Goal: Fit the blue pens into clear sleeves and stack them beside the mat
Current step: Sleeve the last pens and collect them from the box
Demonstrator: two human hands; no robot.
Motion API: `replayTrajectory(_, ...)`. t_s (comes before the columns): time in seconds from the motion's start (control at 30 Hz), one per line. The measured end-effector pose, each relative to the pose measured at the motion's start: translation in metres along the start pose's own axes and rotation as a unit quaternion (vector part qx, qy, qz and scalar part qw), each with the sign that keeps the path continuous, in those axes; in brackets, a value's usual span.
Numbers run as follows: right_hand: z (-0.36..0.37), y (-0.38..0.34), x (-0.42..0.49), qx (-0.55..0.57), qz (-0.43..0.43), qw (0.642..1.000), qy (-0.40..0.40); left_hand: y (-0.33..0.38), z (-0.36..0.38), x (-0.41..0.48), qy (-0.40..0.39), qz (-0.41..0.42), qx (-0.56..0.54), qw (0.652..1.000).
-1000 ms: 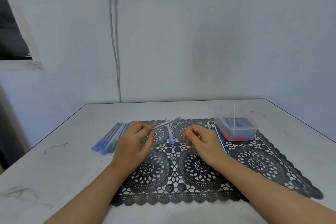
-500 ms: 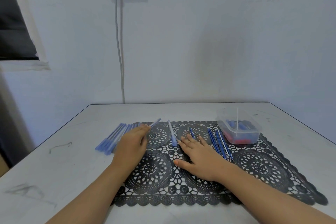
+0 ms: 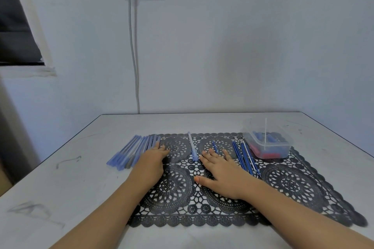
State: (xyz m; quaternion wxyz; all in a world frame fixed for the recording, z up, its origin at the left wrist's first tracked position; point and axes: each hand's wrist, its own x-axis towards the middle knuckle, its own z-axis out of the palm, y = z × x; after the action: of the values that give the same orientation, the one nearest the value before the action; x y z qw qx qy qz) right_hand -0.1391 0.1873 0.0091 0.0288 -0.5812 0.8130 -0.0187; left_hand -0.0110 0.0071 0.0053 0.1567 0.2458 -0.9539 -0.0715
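Left grip lying open, fingers straight, tips touching the right edge of the stack of sleeved pens, which is sitting on the desk just off the left edge of the mat. Right grip resting flat and spread on the mat, clamping nothing. Single blue pen poking out just beyond its fingertips; loose blue pens lying just right of it; clear sleeve lying between the two grips.

Judging the step as picking up the single pen. Doing it well means pinching near one end, raising the sleeve in the other grip, and lining up both axes before sliding.

Long axes all running away from the person; stack slanting, far ends leaning toward the left grip's fingertips. Which end is the writing tip, cannot tell
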Motion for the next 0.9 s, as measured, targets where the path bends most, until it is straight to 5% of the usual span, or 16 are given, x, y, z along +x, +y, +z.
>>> replayTrajectory(0.5,-0.009,-0.001,-0.001,0.004,-0.005,1.0,0.008,-0.003,0.004,-0.004,0.041,-0.016,0.037,0.998)
replayTrajectory(0.73,-0.026,-0.019,0.007,0.208,0.012,0.969,0.131,-0.003,0.007,-0.004,-0.015,-0.074,0.064,0.995)
replayTrajectory(0.9,0.0,-0.026,0.018,0.057,0.002,0.993,0.102,0.001,0.003,-0.005,-0.029,-0.088,0.056,0.994)
